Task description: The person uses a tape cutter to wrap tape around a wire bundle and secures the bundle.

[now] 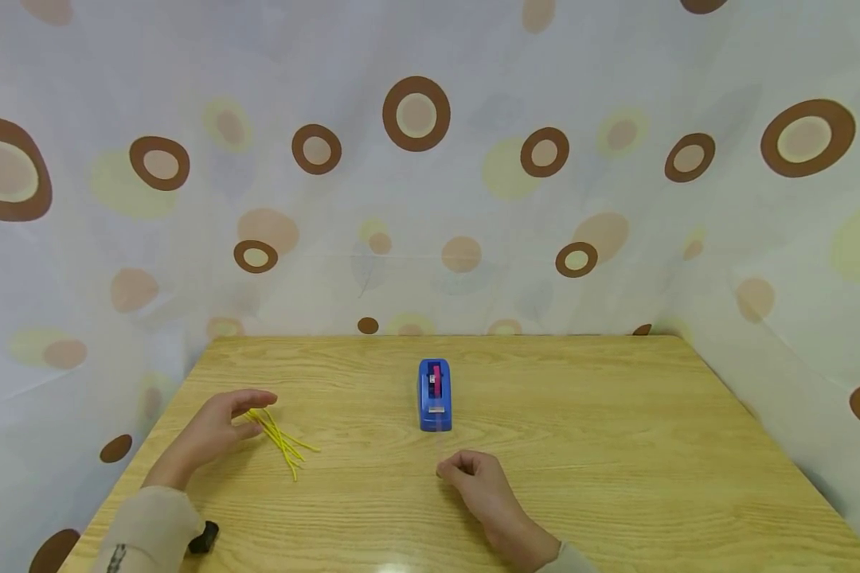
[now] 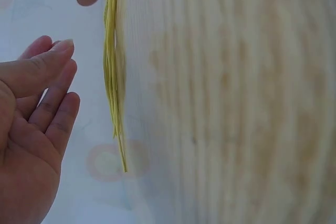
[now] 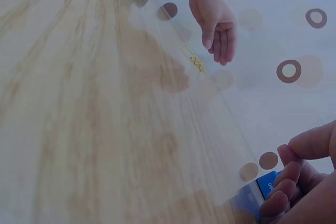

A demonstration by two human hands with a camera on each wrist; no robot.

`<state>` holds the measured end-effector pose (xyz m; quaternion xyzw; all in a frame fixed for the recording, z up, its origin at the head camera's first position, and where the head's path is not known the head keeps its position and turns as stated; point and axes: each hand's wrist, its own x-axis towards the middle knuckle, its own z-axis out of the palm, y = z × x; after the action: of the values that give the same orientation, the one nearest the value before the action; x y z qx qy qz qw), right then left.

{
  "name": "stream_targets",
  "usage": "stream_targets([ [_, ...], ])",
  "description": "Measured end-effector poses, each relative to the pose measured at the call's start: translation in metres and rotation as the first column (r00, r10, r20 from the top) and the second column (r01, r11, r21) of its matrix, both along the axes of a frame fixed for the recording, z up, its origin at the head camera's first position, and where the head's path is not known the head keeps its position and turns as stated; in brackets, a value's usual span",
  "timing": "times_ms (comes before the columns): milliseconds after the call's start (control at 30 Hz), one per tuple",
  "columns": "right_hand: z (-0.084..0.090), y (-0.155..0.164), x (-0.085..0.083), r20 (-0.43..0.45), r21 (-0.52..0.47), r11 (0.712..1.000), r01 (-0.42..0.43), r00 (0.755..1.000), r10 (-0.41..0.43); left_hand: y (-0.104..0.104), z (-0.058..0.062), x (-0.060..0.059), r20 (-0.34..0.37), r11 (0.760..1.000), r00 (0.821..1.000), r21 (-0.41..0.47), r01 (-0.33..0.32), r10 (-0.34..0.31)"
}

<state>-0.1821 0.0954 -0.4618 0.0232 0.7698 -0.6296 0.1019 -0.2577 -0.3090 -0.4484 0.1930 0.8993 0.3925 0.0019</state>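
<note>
Spotted sheeting (image 1: 358, 48) with brown rings and pale blotches hangs behind and to both sides of a wooden table (image 1: 616, 430). On the table's left part lie several thin yellow strands (image 1: 280, 439), loosely bunched, their near ends fanned out. The left hand (image 1: 215, 430) hangs just above their far end, thumb and fingers parted in a fairly wide gap; the left wrist view shows the strands apart from the fingers. Its pale sleeve (image 1: 146, 521) has a small black object (image 1: 204, 538) beside the cuff. Near the middle of the table, toward the back, stands a blue tape dispenser (image 1: 426, 406) with a pink hub (image 1: 437, 380). The right hand (image 1: 483, 489) is nearer the viewer than the dispenser and a little right of it, apart from it, fingers loosely curled, its grip narrow with the thumb close to the forefinger. In the right wrist view, those fingers partly hide the dispenser.
</note>
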Motion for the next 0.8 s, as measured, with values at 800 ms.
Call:
stream_targets([
  [800,0.001,0.000,0.000,0.016,0.004,1.000,0.007,1.000,-0.007,-0.002,-0.006,-0.017,0.058,0.997,0.998,-0.081,0.017,-0.012],
])
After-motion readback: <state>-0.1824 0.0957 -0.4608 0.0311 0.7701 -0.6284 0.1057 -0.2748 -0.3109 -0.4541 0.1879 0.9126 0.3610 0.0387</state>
